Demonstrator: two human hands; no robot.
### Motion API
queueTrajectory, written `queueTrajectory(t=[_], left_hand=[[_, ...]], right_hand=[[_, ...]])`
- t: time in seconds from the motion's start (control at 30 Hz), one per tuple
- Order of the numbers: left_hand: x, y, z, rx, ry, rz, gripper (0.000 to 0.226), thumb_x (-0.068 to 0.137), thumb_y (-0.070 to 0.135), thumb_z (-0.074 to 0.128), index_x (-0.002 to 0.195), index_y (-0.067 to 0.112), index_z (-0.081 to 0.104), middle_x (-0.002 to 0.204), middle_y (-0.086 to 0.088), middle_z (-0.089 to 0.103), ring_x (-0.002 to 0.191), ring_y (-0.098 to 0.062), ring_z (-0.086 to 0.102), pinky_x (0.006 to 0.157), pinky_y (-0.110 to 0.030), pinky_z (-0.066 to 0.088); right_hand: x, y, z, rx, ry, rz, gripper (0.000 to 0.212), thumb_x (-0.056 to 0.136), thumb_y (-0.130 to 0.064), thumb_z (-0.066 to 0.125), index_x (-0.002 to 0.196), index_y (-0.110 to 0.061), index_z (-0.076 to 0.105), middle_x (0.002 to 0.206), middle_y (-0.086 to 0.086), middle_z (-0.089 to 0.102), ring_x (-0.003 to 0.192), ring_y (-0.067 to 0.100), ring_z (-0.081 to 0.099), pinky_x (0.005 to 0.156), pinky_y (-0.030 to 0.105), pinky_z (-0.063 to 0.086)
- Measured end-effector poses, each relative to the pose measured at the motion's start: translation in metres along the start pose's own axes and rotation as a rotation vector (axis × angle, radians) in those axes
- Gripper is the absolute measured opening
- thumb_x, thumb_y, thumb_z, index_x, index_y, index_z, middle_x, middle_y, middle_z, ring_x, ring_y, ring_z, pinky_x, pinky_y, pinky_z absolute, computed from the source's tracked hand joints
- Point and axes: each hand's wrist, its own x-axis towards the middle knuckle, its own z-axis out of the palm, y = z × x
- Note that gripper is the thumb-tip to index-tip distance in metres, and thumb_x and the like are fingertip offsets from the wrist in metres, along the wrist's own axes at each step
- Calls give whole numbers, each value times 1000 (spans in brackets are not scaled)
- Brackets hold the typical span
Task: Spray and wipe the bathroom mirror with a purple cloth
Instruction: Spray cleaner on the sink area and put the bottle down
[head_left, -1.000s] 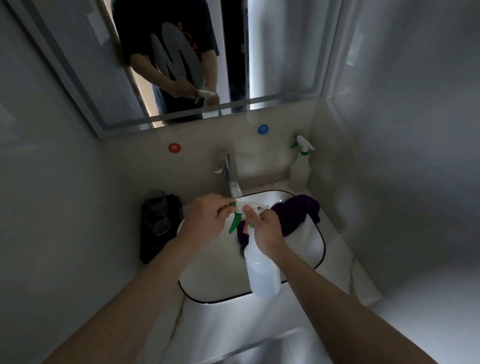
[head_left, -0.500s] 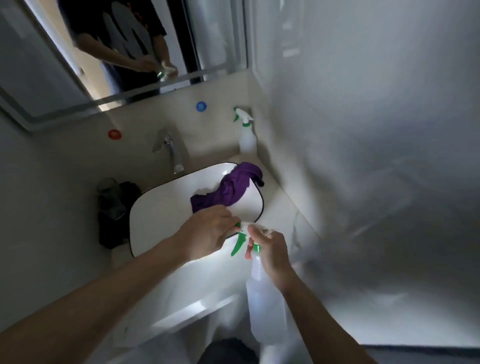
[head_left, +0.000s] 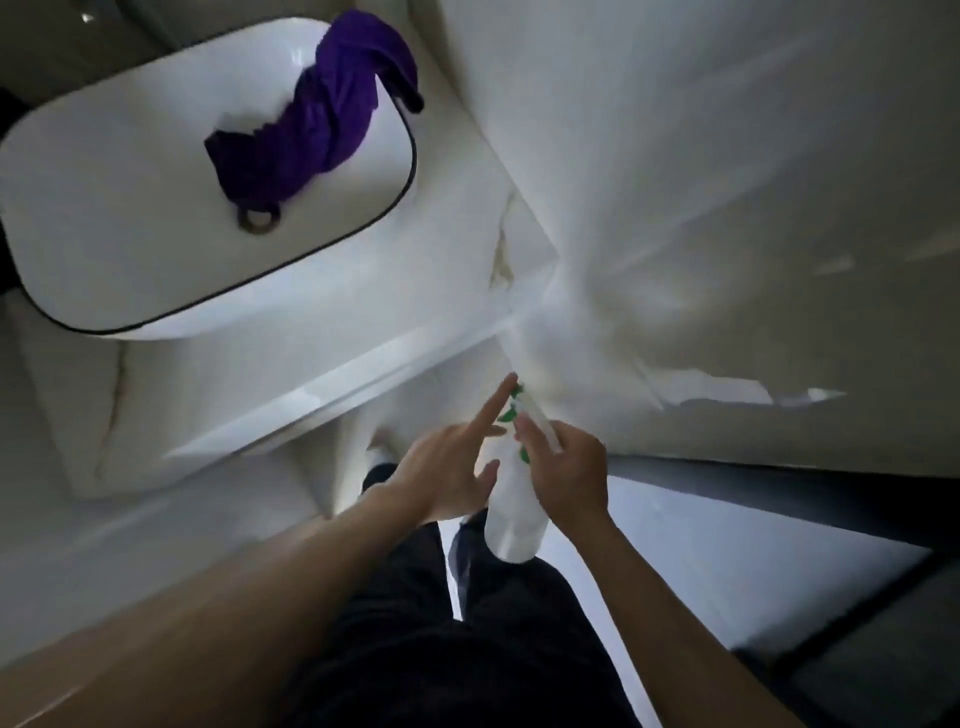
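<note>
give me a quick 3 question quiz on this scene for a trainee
1. True or false: the cloth lies partly in the sink.
2. What does the right hand grip? A. cloth B. bottle C. tap
3. Fill in: the coloured bits on the bottle are ___.
Key: 1 true; 2 B; 3 green.
</note>
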Motion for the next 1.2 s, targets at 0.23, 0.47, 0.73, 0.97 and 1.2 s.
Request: queueTrajectory(t=[0.23, 0.47, 0.73, 0.97, 1.2], left_hand=[[7, -56, 77, -187, -131, -176, 138, 74, 48, 85, 148, 51, -32, 157, -1, 45, 112, -34, 64, 89, -33, 51], [27, -144, 136, -135, -291, -301, 156, 57, 47, 96, 150, 50, -29, 169, 6, 14, 143, -31, 41, 115, -41, 38], [93, -233, 173, 50, -353, -388, 117, 57, 56, 90, 149, 39, 20, 136, -1, 58, 120, -27, 56, 94, -38, 48], [175, -262, 180, 117, -282, -287, 98, 58, 61, 85, 139, 30, 41, 119, 8, 62, 107, -20, 58, 85, -35, 48], [202, -281, 182, -150, -97, -397, 75, 59, 66, 83, 120, 29, 60, 105, 12, 71, 97, -10, 68, 81, -35, 59]], right_hand=[[18, 67, 56, -44, -159, 115, 38, 95, -45, 62, 68, -19, 65, 62, -7, 64, 66, 14, 63, 65, 34, 50], [74, 148, 105, 344, -58, 363, 34, 97, -45, 61, 84, -19, 80, 90, -1, 79, 88, 20, 74, 85, 50, 61], [141, 183, 131, 565, 55, 303, 34, 100, -38, 59, 75, -20, 74, 90, 6, 79, 93, 26, 75, 85, 56, 60], [179, 220, 135, 539, 139, 243, 72, 76, -55, 75, 131, -21, 44, 128, 6, 57, 103, 21, 72, 82, 40, 62], [184, 235, 195, 207, -247, 283, 89, 73, -72, 67, 148, -46, 25, 134, -8, 59, 110, 19, 67, 91, 39, 56]])
